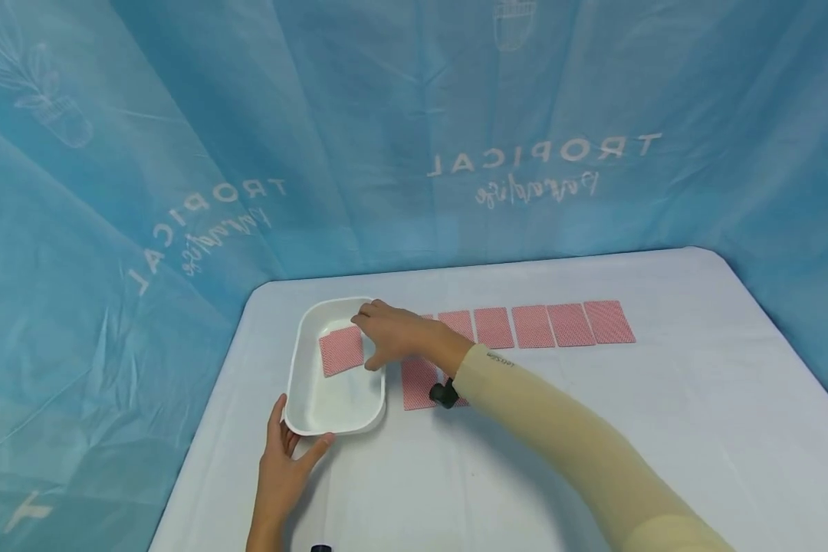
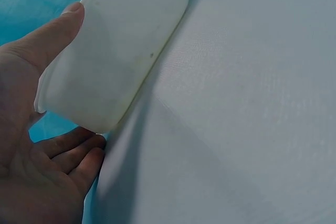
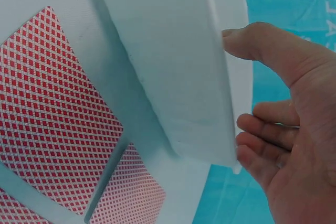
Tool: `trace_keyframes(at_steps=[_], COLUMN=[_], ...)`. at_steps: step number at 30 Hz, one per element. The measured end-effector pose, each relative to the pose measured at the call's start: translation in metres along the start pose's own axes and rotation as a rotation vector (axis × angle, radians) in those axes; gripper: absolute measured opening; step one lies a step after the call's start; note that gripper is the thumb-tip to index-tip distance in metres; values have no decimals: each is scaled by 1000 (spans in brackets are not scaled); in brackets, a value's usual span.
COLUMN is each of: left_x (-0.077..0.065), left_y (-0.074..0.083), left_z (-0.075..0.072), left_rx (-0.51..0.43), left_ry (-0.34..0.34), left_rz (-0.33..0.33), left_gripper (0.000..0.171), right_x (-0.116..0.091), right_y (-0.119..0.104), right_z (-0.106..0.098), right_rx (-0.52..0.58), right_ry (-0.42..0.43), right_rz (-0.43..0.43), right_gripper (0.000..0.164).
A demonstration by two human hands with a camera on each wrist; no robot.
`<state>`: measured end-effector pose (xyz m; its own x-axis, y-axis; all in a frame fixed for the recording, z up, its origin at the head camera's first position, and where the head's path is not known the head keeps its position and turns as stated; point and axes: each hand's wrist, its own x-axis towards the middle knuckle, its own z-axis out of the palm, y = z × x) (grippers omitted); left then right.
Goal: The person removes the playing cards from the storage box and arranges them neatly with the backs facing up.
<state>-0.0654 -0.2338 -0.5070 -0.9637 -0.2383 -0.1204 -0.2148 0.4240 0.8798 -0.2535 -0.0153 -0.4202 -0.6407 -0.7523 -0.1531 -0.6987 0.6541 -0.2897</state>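
A white plastic tray [image 1: 338, 414] stands at the left of the table, with red-backed playing cards [image 1: 341, 351] lying overlapped inside. My left hand [image 1: 286, 468] holds its near-left corner, thumb along the near wall and fingers round the left side. In the left wrist view the thumb [image 2: 71, 19] touches the tray wall. Over the tray's right side is my right hand [image 1: 393, 333], thumb and fingers apart, fingers loosely bent. The right wrist view shows no card between its fingers [image 3: 268, 129].
A row of several face-down red cards [image 1: 533, 326] runs rightward along the back. Nearer cards [image 1: 419, 383] lie right of the tray, partly hidden by my right arm. A small black device [image 1: 445, 394] shows under the right wrist. Blue curtains [image 1: 386, 153] stand behind the white table [image 1: 414, 491].
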Motion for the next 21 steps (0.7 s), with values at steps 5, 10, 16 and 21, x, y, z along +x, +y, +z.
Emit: trace_keyframes(at_steps=[5, 10, 16, 21], left_x=[0, 1, -1, -1], left_y=[1, 3, 2, 1], left_z=[1, 4, -1, 2], left_rx=[-4, -9, 16, 13], left_ry=[-1, -20, 10, 2], left_rz=[-11, -7, -23, -18], left_gripper=[111, 111, 111, 110], right_x=[8, 13, 25, 31], right_y=[0, -2, -11, -13], right_z=[4, 1, 0, 5], right_rx=[5, -9, -21, -72], right_ry=[13, 8, -22, -38], right_rz=[-14, 9, -16, 3], right_gripper=[84, 83, 85, 83])
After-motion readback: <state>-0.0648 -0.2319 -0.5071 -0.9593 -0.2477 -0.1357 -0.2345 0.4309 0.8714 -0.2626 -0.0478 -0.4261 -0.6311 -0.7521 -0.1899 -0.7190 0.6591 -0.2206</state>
